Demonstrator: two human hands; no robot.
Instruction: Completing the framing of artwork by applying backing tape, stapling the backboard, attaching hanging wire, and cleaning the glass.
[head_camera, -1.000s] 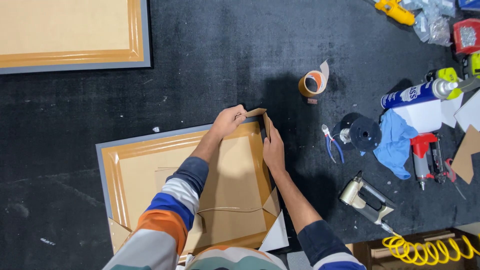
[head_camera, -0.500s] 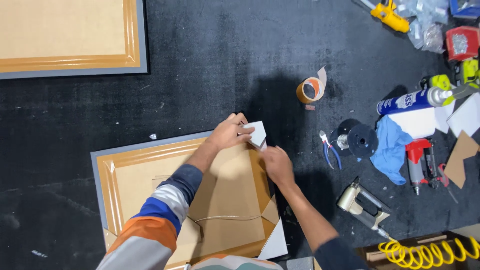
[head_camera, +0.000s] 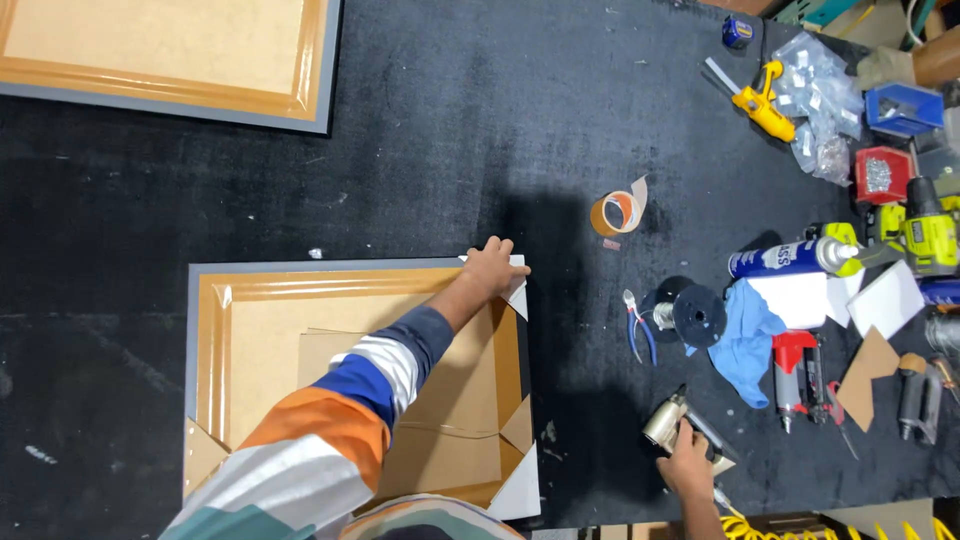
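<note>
1. Cardboard backing lies inside the picture frame (head_camera: 355, 385) at the bench's near edge; the left hand (head_camera: 492, 268) presses flat, fingers spread, on a white corner protector (head_camera: 516, 292) at the frame's far right corner.
2. Right hand (head_camera: 686, 462) closes around a silver pneumatic nail gun (head_camera: 672, 424) near the bench's near right corner.
3. Risk, as I judge it: the loose protector could slip off the glossy moulding if pressure eases; the coiled yellow air hose (head_camera: 800, 527) could snag when the gun lifts.
4. Black felt-like bench (head_camera: 440, 150); smooth tan tape roll (head_camera: 615, 212); crumpled blue cloth (head_camera: 745, 340).
</note>
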